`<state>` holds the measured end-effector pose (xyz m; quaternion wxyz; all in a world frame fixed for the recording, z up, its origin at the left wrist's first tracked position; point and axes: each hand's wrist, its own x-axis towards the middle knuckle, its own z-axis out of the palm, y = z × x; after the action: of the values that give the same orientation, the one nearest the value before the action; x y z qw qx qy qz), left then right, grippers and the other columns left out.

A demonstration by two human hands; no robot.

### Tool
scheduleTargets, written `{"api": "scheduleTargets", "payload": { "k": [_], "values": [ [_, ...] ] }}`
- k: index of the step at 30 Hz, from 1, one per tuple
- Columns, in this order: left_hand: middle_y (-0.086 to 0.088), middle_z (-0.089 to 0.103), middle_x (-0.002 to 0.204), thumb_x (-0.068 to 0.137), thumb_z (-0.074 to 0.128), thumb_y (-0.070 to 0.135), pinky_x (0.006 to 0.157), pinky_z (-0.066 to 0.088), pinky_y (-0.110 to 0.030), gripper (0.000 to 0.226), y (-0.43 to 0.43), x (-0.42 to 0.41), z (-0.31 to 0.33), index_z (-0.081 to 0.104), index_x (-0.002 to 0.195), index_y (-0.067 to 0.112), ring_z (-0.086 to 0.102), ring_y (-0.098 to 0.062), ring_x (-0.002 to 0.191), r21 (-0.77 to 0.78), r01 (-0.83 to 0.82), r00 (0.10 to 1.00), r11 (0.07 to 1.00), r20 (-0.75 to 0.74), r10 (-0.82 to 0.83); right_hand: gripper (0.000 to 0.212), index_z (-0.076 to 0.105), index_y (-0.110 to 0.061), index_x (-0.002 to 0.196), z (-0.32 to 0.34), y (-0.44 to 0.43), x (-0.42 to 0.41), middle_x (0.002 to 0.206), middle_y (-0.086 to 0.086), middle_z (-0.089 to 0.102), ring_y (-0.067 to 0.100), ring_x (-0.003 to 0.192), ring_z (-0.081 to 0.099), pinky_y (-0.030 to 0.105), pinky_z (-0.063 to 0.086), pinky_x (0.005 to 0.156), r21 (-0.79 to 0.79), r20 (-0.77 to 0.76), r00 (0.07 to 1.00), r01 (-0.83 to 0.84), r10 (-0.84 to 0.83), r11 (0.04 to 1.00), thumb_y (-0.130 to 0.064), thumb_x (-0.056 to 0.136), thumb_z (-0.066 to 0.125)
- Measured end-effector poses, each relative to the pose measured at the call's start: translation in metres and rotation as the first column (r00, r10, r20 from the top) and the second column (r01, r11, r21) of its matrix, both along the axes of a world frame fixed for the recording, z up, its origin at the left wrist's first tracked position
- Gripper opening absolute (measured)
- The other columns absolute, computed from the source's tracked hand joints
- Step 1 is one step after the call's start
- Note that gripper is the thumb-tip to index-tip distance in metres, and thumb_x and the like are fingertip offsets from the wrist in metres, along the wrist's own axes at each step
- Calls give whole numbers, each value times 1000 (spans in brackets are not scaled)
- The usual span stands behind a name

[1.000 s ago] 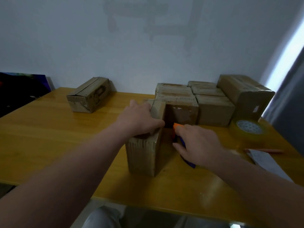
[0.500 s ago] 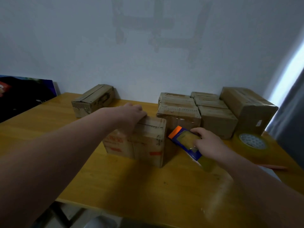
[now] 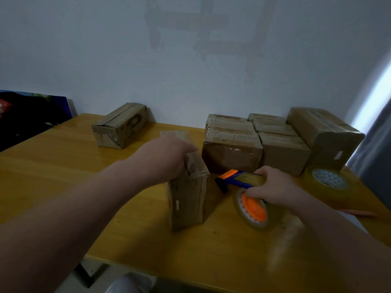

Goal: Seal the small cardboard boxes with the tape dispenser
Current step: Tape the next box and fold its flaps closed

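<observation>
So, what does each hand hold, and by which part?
The left hand grips the small box at its top; the right hand holds the tape dispenser by its blue frame.

Plain indoor room used as a packing spot. Home or small office, can't tell which. Evidence: yellow wooden table (image 3: 53, 176) fills the lower frame and sits against a bare pale wall (image 3: 105, 49), which has faint rectangular marks (image 3: 190, 22) at top centre. A cluster of cardboard boxes (image 3: 232, 134) sits right of centre, and a lone box (image 3: 120, 125) at mid left. A spare roll of clear tape (image 3: 329, 179) lies on the table at right, with a sheet of paper (image 3: 357, 224) and a pencil-like stick (image 3: 355, 212) near it. Grey curtain (image 3: 376, 144) at the right edge, daylight strip (image 3: 378, 87) beside it. Dark glossy panel (image 3: 27, 115) at far left. Pale floor (image 3: 101, 275) shows below the table edge at the bottom.
</observation>
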<state>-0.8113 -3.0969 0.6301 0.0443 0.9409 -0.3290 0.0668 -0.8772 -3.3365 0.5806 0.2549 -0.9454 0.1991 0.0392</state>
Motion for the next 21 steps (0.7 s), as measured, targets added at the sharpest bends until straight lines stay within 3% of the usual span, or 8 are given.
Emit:
{"api": "scheduleTargets", "payload": {
  "k": [2, 3, 5, 7, 11, 16, 19, 21],
  "values": [
    [8, 62, 115, 97, 44, 41, 80, 51, -26, 38, 0, -17, -4, 50, 133, 32, 58, -9, 98, -30, 76, 997, 997, -24, -77, 67, 44, -22, 129, 1, 2, 0, 99, -4, 52, 13, 89, 55, 25, 49, 68, -95, -37, 999, -21, 17, 995, -41, 73, 76],
    [9, 56, 127, 94, 46, 49, 88, 50, -29, 47, -1, -24, -8, 44, 137, 31, 56, -10, 108, 1, 80, 996, 997, -50, -79, 67, 42, -23, 130, 0, 4, 0, 100, -3, 53, 14, 89, 56, 27, 51, 71, -144, -56, 998, -35, 27, 989, -40, 74, 75],
    [9, 30, 152, 91, 52, 48, 104, 40, -34, 64, -1, -27, -17, 25, 147, 32, 39, -15, 132, 94, 63, 997, 994, -50, -58, 65, 40, -22, 132, -3, 7, -1, 101, -1, 54, 16, 89, 57, 29, 52, 71, -197, -66, 997, -59, 47, 979, -36, 78, 72],
    [11, 20, 156, 91, 56, 39, 108, 35, -35, 68, 1, -23, -19, 19, 148, 32, 31, -15, 137, 108, 55, 998, 993, -42, -51, 61, 40, -22, 133, -6, 7, -2, 99, 0, 54, 17, 86, 56, 26, 47, 64, -180, -38, 997, -67, 61, 981, -29, 80, 70],
    [12, 26, 153, 92, 57, 22, 109, 30, -30, 64, 9, -15, -16, 25, 147, 31, 31, -12, 136, 37, 25, 997, 999, -67, -23, 62, 43, -25, 133, -6, 0, -6, 101, -1, 53, 19, 88, 57, 29, 50, 67, 79, 85, 996, -23, 16, 997, -10, 78, 70],
    [11, 21, 156, 90, 56, 4, 112, 25, -31, 73, 10, -6, -20, 22, 148, 31, 26, -14, 140, -15, -42, 998, 999, -38, 41, 68, 48, -31, 127, 8, -4, -13, 107, 2, 57, 23, 93, 63, 47, 55, 83, 427, 306, 952, -137, -1, 894, 2, 74, 73],
    [9, 27, 154, 91, 56, 12, 114, 19, -30, 66, 9, -7, -21, 26, 146, 31, 26, -12, 140, -97, -52, 999, 994, -12, 51, 68, 49, -44, 115, 16, -1, -17, 111, -1, 59, 24, 95, 65, 50, 54, 86, 507, 428, 904, -244, 4, 827, 5, 74, 72],
    [6, 39, 147, 93, 54, 27, 110, 28, -30, 56, 9, -14, -17, 32, 145, 29, 36, -12, 134, -318, -80, 997, 945, -14, 80, 70, 49, -49, 109, 21, 1, -21, 110, -7, 58, 21, 94, 65, 48, 55, 86, 512, 495, 869, -305, 14, 803, 8, 75, 71]
  ]
}}
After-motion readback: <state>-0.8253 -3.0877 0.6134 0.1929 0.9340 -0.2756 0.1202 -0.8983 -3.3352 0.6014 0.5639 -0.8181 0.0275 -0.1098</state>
